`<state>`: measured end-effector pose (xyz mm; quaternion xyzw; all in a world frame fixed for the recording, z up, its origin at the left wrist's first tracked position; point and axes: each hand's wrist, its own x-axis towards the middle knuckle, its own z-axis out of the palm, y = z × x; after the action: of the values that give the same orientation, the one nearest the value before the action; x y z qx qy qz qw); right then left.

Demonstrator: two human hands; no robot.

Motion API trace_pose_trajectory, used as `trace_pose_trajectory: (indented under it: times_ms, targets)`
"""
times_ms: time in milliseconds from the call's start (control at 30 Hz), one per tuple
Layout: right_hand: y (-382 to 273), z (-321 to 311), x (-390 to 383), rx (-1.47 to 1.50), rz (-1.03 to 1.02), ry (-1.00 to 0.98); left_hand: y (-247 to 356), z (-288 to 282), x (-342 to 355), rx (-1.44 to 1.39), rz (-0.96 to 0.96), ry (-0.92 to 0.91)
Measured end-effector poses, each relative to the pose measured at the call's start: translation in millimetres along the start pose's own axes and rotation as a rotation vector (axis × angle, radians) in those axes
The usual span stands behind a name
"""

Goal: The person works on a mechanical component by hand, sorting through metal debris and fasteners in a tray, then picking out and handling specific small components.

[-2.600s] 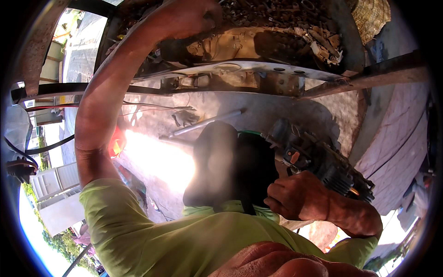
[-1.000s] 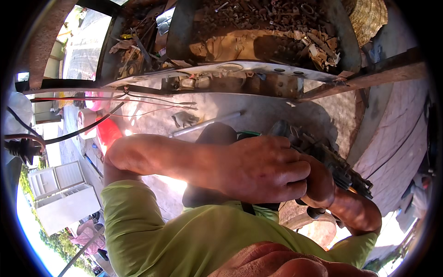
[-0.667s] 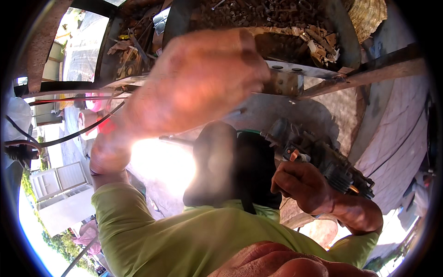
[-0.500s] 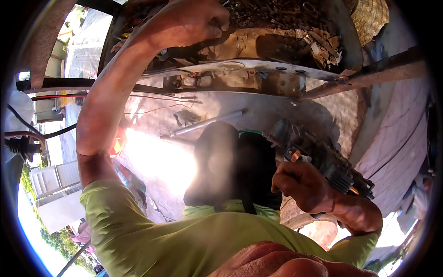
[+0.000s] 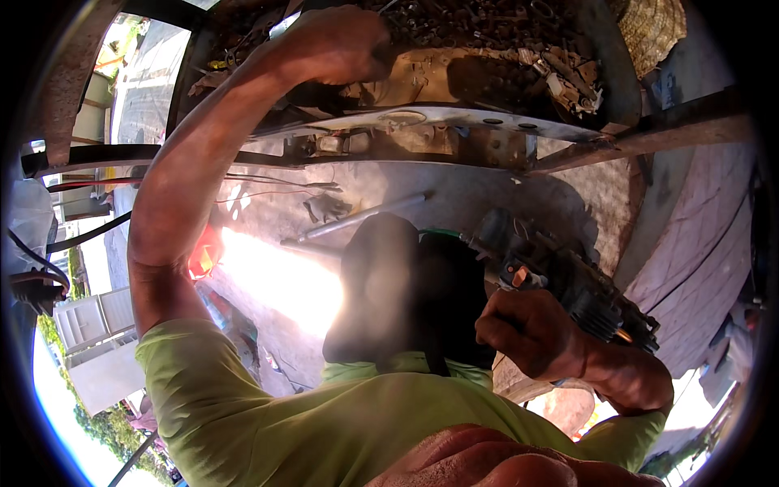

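Observation:
My left hand point(image 5: 345, 45) reaches over a worn metal tray point(image 5: 422, 118) heaped with small rusty hardware point(image 5: 479, 28). Its fingers are curled closed, and shadow hides whatever they may hold. A thin shiny rod end point(image 5: 388, 6) lies just beyond the knuckles; whether the hand touches it I cannot tell. Low on the right, my right hand point(image 5: 531, 333) is closed in a fist beside my dark-clothed legs point(image 5: 450, 292). Its palm side is hidden. Right beside that fist is a greasy small engine point(image 5: 568, 276) with cooling fins, on the ground.
A pale metal tube point(image 5: 365, 215) lies on the concrete floor under the tray, near thin wires point(image 5: 276, 177). Rusty frame bars point(image 5: 649, 134) run below the tray on both sides. A woven sack point(image 5: 649, 32) sits at the far right. Strong sunlight washes out the floor left of my legs.
My left hand has shifted slightly left and nearer over the tray, its fingers now more in shadow. My right fist has hardly moved.

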<state>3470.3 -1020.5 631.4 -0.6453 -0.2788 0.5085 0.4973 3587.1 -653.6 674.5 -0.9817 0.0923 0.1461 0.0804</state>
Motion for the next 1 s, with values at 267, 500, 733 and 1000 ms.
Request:
trace_pose_trajectory:
  times_ms: [267, 500, 733, 1000]
  targets:
    - [2.0, -0.5, -0.2, -0.103, -0.082, -0.003, -0.8, 11.9, 3.1, -0.050, 0.016, 0.118]
    - [4.8, -1.5, 0.0, -0.168, -0.131, -0.010, -4.5, 2.5, 7.3, -0.290, 0.110, 0.174]
    - [6.9, -1.6, 0.3, -0.189, -0.161, -0.019, -7.5, 8.6, 17.3, -0.266, 0.210, 0.167]
    - [1.3, 0.2, -0.5, -0.104, -0.115, 0.009, 1.6, -3.8, 9.3, -0.459, -0.036, 0.234]
